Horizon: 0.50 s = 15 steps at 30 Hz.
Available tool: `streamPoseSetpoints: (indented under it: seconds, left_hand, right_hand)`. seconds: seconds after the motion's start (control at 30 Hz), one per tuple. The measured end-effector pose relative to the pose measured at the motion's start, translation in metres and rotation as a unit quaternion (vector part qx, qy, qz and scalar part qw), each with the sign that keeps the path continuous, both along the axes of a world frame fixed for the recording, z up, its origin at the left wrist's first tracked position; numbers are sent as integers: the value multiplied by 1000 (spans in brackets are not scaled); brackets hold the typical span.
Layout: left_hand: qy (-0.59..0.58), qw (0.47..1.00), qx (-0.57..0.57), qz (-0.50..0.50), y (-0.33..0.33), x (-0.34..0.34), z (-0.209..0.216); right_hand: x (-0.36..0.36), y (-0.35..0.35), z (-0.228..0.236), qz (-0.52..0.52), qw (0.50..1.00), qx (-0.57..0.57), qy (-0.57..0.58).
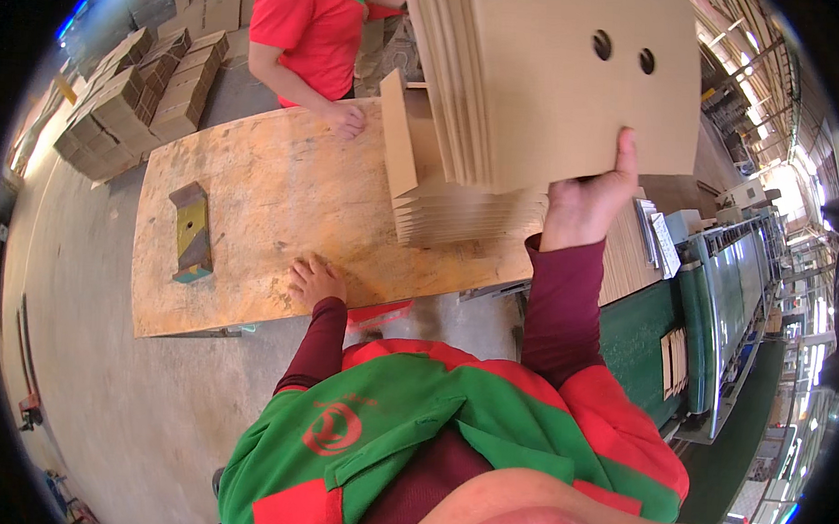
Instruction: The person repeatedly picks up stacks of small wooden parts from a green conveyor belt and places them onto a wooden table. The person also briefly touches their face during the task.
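Raised over the right side of the wooden table [265,192] is a bundle of flat cardboard sheets [573,92], with two round holes in its front face. My right hand [588,194] grips it from below, the thumb lying up along the front; the other fingers are mostly hidden behind. Below and left of the bundle, a stack of folded cardboard pieces [467,213] stands on the table, partly covered by it. My left hand [314,280] lies on the tabletop near its front edge, fingers spread somewhat and holding nothing.
A yellow and grey bracket-like block [192,231] sits on the table's left. Across the table a person in a red shirt [303,36] rests a hand on it. Cardboard bundles [129,104] are piled at far left. A green conveyor [738,282] stands at right.
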<state>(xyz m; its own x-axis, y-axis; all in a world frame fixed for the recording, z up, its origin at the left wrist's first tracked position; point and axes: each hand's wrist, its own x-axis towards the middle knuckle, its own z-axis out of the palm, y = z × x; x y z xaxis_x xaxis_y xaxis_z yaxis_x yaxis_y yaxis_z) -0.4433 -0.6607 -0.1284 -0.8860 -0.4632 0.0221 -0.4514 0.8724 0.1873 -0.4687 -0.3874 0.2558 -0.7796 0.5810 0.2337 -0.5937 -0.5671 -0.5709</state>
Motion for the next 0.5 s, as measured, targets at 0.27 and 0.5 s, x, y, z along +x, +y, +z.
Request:
streamPoseSetpoints:
  seconds: [0.27,0.5]
  left_hand:
    - [-4,999,32,4,4,0,9]
    - [-23,999,41,0,3,-1,11]
  right_hand:
    - [-32,-26,-61,6,991,20,-136]
    - [-56,-16,-162,-115,967,-82,-213]
